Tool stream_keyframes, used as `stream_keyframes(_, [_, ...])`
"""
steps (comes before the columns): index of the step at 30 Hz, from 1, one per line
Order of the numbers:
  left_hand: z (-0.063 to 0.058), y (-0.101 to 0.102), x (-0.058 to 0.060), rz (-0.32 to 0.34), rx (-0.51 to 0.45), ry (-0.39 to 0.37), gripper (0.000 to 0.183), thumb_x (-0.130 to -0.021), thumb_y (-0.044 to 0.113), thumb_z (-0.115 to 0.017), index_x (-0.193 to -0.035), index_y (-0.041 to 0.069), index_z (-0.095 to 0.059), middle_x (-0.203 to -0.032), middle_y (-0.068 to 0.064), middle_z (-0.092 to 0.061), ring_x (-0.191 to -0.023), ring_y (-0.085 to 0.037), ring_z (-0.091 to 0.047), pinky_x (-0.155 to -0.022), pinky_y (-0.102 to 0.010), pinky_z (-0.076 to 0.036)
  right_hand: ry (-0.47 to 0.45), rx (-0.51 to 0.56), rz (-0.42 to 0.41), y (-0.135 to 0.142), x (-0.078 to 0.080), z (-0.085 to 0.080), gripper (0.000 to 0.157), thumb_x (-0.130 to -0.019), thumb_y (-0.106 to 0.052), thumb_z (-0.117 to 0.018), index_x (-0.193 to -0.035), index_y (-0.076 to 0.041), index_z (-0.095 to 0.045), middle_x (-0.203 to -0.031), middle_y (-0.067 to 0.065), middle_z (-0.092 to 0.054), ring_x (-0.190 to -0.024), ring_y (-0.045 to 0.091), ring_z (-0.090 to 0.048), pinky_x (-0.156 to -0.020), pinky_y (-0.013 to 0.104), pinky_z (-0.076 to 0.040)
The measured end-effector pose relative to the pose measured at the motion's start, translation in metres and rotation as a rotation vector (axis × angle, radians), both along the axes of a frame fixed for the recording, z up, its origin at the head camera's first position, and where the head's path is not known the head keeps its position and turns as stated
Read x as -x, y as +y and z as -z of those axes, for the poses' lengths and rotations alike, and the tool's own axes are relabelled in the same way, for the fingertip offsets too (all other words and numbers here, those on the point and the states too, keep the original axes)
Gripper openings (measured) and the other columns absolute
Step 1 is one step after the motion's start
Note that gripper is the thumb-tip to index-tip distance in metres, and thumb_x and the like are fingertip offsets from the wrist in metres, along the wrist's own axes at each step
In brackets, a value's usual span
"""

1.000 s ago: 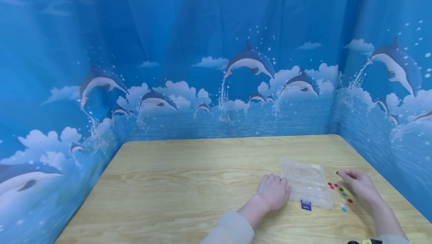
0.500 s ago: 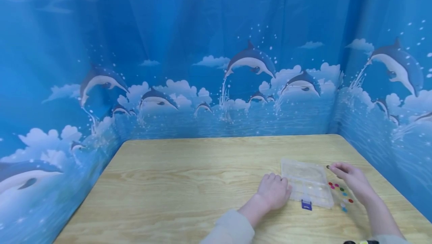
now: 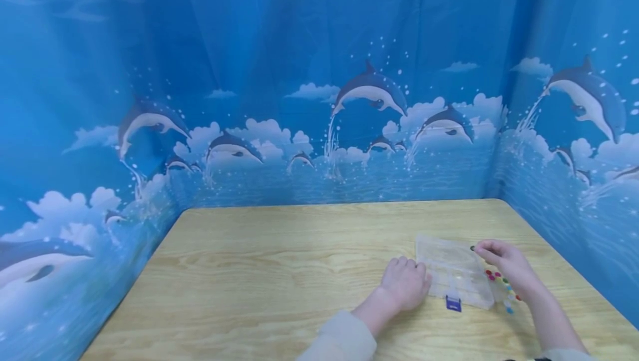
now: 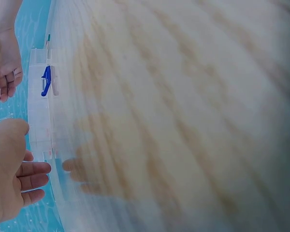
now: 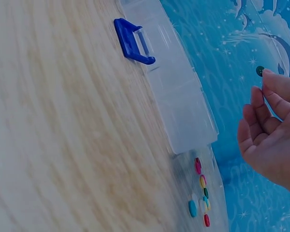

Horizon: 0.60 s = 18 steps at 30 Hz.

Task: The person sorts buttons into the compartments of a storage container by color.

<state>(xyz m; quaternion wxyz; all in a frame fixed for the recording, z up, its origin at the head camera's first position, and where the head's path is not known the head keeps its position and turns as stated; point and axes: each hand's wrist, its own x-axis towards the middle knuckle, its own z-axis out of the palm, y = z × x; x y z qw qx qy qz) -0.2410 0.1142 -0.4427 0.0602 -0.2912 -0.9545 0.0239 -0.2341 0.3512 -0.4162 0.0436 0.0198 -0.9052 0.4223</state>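
A clear plastic compartment box [image 3: 461, 290] lies on the table with its lid [image 3: 444, 250] raised back and a blue latch [image 3: 453, 304] at the front. Beside its left end my left hand [image 3: 405, 283] rests, fingers fairly straight in the left wrist view and touching the box edge. My right hand [image 3: 510, 264] is above the lid's right edge. Between thumb and forefinger it pinches a dark green button [image 5: 260, 71], held off the table. To the right of the box several small coloured buttons [image 5: 198, 166] lie loose, partly hidden by the right forearm in the head view.
The wooden table [image 3: 279, 272] stretches far to the left of the box. A blue dolphin-print curtain [image 3: 279, 72] hangs behind the table and along its sides.
My right hand has moved left with the dark green button, from beyond the loose buttons to over the lid's right edge. The left hand and box have stayed put.
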Motion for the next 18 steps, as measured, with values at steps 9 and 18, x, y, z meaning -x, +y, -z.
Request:
stream_keyframes(9, [-0.001, 0.000, -0.001, -0.003, 0.003, -0.005, 0.039, -0.099, 0.047, -0.028, -0.115, 0.023, -0.054, -0.099, 0.008, -0.056, -0.092, -0.007, -0.049, -0.087, -0.025, -0.038, -0.011, 0.062, -0.047, -0.009, 0.000, 0.000, 0.032, -0.095, -0.026, -0.052, -0.107, 0.003, -0.056, -0.100, 0.008, -0.056, -0.077, 0.013, -0.046, -0.060, 0.031, -0.042])
stream_keyframes(18, [0.001, 0.001, 0.000, 0.002, -0.008, -0.003, 0.038, -0.099, 0.046, -0.028, -0.113, 0.023, -0.054, -0.098, 0.008, -0.056, -0.092, -0.007, -0.049, -0.088, -0.025, -0.038, 0.000, 0.044, -0.092, -0.016, 0.003, 0.006, 0.026, -0.094, -0.023, -0.054, -0.102, 0.002, -0.057, -0.103, 0.008, -0.057, -0.083, 0.003, -0.048, -0.069, 0.026, -0.044])
